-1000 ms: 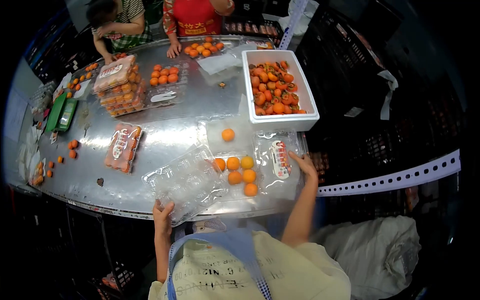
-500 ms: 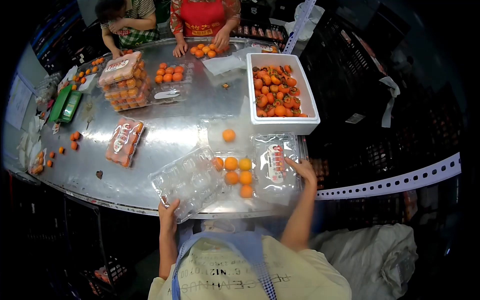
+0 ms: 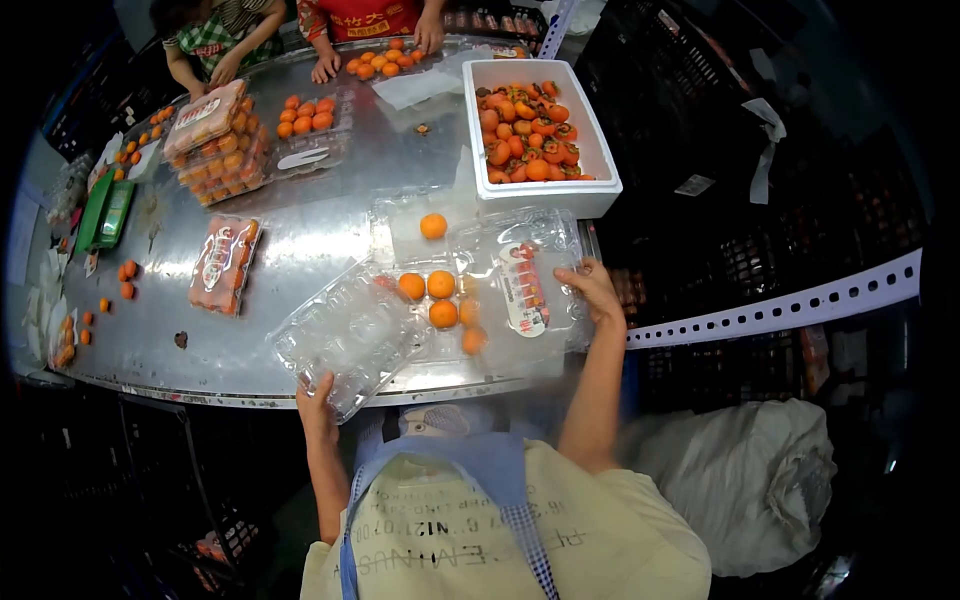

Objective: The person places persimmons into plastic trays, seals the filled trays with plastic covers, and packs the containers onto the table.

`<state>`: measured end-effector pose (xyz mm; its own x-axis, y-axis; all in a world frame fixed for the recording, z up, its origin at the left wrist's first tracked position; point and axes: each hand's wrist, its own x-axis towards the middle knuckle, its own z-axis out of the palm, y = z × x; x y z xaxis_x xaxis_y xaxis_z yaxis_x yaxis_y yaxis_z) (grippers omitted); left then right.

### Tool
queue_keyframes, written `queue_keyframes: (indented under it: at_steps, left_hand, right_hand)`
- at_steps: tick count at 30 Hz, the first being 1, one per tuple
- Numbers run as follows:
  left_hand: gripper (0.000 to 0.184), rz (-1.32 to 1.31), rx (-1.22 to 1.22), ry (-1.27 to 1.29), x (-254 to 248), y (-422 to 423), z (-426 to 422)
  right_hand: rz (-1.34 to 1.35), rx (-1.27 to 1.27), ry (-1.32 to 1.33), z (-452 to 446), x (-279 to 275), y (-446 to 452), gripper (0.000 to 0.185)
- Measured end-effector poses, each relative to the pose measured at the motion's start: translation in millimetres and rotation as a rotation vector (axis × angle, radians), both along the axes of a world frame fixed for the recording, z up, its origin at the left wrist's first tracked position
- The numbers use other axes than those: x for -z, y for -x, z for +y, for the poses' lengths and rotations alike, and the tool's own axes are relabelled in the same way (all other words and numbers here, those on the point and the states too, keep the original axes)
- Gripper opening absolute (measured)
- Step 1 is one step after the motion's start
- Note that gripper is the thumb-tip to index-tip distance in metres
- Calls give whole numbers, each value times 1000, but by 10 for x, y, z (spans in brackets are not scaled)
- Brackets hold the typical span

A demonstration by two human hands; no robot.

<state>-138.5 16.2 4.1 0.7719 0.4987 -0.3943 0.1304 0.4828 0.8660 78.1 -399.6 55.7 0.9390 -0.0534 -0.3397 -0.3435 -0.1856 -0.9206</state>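
My left hand (image 3: pixel 316 398) grips the near edge of a clear plastic tray (image 3: pixel 350 335) with moulded cups, tilted over the table front. My right hand (image 3: pixel 592 290) pinches the right edge of a clear plastic lid (image 3: pixel 555 245) that carries a printed label (image 3: pixel 523 290). Between the two plastic pieces sit several persimmons (image 3: pixel 441 284); some show through the lid, which overlaps them. One more persimmon (image 3: pixel 433 226) rests just beyond, on clear plastic (image 3: pixel 390 222). Whether the tray and lid are joined I cannot tell.
A white foam box (image 3: pixel 602 195) of persimmons stands at the back right. Stacked filled packs (image 3: pixel 215 150) and a single filled pack (image 3: pixel 225 265) lie to the left on the metal table (image 3: pixel 250 360). Two people work across it. A perforated metal strip (image 3: pixel 780 312) runs along the right.
The lid in my right hand has moved left over the nearest persimmons. My left hand still holds the tray. The whole view has shifted, so the table appears higher and further left.
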Motion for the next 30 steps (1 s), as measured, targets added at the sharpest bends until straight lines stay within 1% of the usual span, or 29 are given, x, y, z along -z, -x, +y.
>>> queue_keyframes:
  at_steps: [3, 6, 8, 9, 10, 12, 13, 14, 15, 16, 17, 18, 20, 22, 24, 26, 27, 29, 30]
  left_hand:
    - [58, -52, -2, 13, 11, -38, 132]
    - [57, -67, 35, 15, -31, -117, 297]
    - [57, -57, 53, 24, -40, -183, 374]
    - [57, -51, 54, 27, -40, -218, 415]
    - [57, -67, 35, 3, 16, -247, 471]
    - [56, -81, -11, -52, 155, -244, 611]
    - [57, -76, -63, -97, 38, -232, 637]
    - [57, -96, -105, -168, -72, -213, 685]
    - [58, -114, -153, -242, -173, -182, 748]
    - [59, -131, -210, -319, -243, -142, 843]
    - [61, -160, -222, -456, -287, -99, 967]
    - [62, -151, -134, -420, -462, -58, 1062]
    - [64, -151, 62, -337, -924, -69, 1108]
    - [67, -113, 275, -420, -1018, -151, 1135]
    - [70, -88, 518, -465, -1138, -222, 1064]
    - [74, -90, 769, -484, -1311, -290, 966]
    - [74, -312, 871, -441, -1269, -297, 941]
    - [75, -290, 955, -393, -1246, -279, 952]
    - [76, -277, 993, -369, -1239, -269, 959]
  right_hand:
    - [-122, 158, 80, 101, -123, 122, 72]
    - [-346, 106, 140, 144, -40, 181, 72]
    - [-304, 30, 271, 122, 101, 160, 71]
    - [-282, -16, 334, 177, 63, 162, 71]
    - [-351, 70, 362, 211, 12, 185, 69]
    - [-476, 233, 407, 330, -187, 337, 64]
    - [-581, 258, 500, 483, -538, 485, 62]
    - [-765, 316, 506, 464, -542, 505, 59]
    - [-824, 343, 540, 599, -829, 642, 56]
    - [-882, 372, 464, 737, -1028, 757, 57]
    - [-875, 338, 219, 824, -1160, 846, 61]
    - [-851, 231, 65, 901, -1268, 929, 65]
    - [-805, -130, -3, 1123, -1473, 1080, 63]
    - [-758, -613, 181, 1525, -1741, 1123, 58]
    - [-643, -917, 219, 1992, -1722, 1061, 59]
    - [-974, -1033, 277, 2328, -1549, 916, 66]
    - [-868, -1072, 236, 2364, -1471, 862, 73]
    - [-656, -1149, 149, 2409, -1347, 799, 85]
    - [-545, -1188, 149, 2416, -1313, 825, 87]
